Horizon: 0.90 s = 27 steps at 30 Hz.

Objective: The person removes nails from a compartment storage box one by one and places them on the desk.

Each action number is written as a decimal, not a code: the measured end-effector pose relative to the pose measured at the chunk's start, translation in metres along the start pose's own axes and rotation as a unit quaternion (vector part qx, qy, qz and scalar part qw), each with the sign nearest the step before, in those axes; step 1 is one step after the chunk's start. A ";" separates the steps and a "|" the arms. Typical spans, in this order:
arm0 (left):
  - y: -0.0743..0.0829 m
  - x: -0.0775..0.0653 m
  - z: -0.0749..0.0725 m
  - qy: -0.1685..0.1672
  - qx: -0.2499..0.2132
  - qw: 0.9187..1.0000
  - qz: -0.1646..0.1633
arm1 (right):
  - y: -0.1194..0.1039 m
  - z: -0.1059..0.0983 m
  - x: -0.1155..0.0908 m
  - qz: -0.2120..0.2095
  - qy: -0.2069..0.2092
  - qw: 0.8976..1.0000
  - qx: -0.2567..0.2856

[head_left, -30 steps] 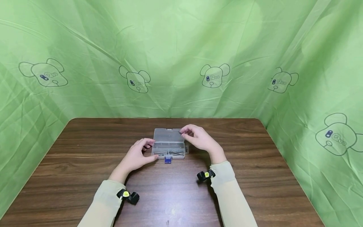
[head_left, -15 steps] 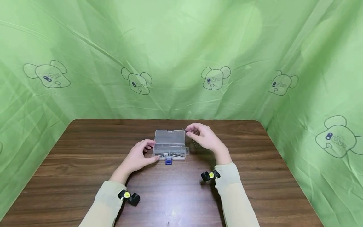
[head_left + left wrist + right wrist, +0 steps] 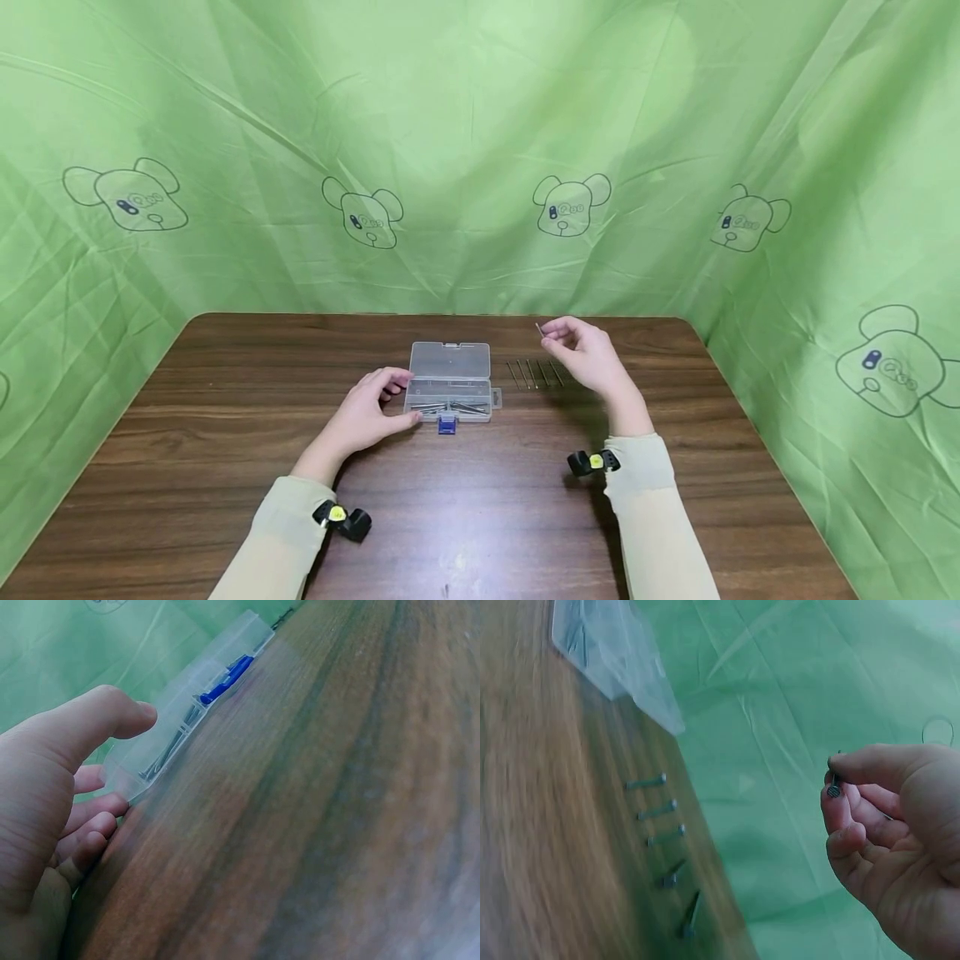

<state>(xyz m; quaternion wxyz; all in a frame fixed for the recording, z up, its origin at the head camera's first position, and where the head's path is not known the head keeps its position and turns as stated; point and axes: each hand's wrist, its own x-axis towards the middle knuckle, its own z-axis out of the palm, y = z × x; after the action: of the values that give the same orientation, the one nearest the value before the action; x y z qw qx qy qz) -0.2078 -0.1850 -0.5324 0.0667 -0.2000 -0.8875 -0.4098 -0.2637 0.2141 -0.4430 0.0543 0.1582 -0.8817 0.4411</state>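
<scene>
A clear plastic box (image 3: pixel 450 388) lies on the table with its lid (image 3: pixel 450 361) tipped back and its blue latch (image 3: pixel 447 427) hanging at the front. Several nails (image 3: pixel 470 408) are inside, along the front. My left hand (image 3: pixel 363 412) holds the box's left end, thumb at the front corner, fingers at the side. Off to the right, my right hand (image 3: pixel 592 360) pinches a nail (image 3: pixel 833 792) between thumb and fingertips, above the table. Below and left of that hand, several nails (image 3: pixel 657 813) lie side by side in a row, apart from each other.
The brown wooden table (image 3: pixel 480 517) ends at its far edge against a green curtain (image 3: pixel 465 167) with printed bear heads. A clear hanging tab (image 3: pixel 497 398) juts from the box's right end. Each wrist carries a black camera (image 3: pixel 579 463).
My right hand has moved from over the box lid to the right with the nail, uncovering the row of nails. The left hand stays at the box.
</scene>
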 end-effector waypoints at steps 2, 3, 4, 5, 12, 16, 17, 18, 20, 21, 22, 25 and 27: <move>0.000 0.000 0.000 0.000 0.001 1.000 -0.002 | 0.007 -0.005 -0.002 0.010 0.009 1.000 -0.001; 0.000 0.000 0.000 0.000 0.002 1.000 -0.001 | 0.010 -0.007 -0.003 0.016 0.012 1.000 -0.002; 0.000 0.000 0.000 0.000 0.002 1.000 -0.002 | 0.013 -0.009 -0.004 0.021 0.015 1.000 -0.002; 0.001 0.000 0.000 0.000 0.000 1.000 -0.003 | 0.016 -0.011 -0.005 0.026 0.018 1.000 -0.004; 0.001 0.000 -0.001 -0.003 0.002 1.000 -0.008 | 0.035 -0.024 -0.010 0.054 0.035 0.998 -0.017; 0.002 0.000 -0.001 -0.002 0.002 1.000 -0.012 | 0.042 -0.027 -0.012 0.064 0.035 0.997 -0.016; 0.002 -0.001 -0.001 -0.002 0.002 1.000 -0.011 | 0.044 -0.027 -0.013 0.067 0.034 0.997 -0.016; 0.002 0.000 -0.001 -0.002 0.003 1.000 -0.010 | 0.045 -0.027 -0.013 0.069 0.034 0.997 -0.015; 0.002 0.000 0.000 -0.004 0.003 1.000 -0.011 | 0.048 -0.027 -0.014 0.072 0.032 0.997 -0.015; 0.002 0.000 0.000 -0.004 0.004 1.000 -0.012 | 0.049 -0.026 -0.014 0.073 0.032 0.997 -0.016; 0.002 0.000 0.000 -0.005 0.003 1.000 -0.012 | 0.050 -0.026 -0.014 0.073 0.031 0.997 -0.020; 0.002 0.000 0.000 -0.005 0.003 1.000 -0.016 | 0.054 -0.025 -0.015 0.073 0.027 0.996 -0.036; 0.001 0.000 0.000 -0.005 0.002 1.000 -0.016 | 0.056 -0.024 -0.015 0.078 0.024 0.996 -0.043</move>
<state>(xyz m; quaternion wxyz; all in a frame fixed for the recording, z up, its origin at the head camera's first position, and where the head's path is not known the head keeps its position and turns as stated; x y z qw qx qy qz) -0.2073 -0.1847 -0.5313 0.0566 -0.1879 -0.8917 -0.4079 -0.2691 0.2676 -0.4743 0.0476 0.0762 -0.9080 0.4093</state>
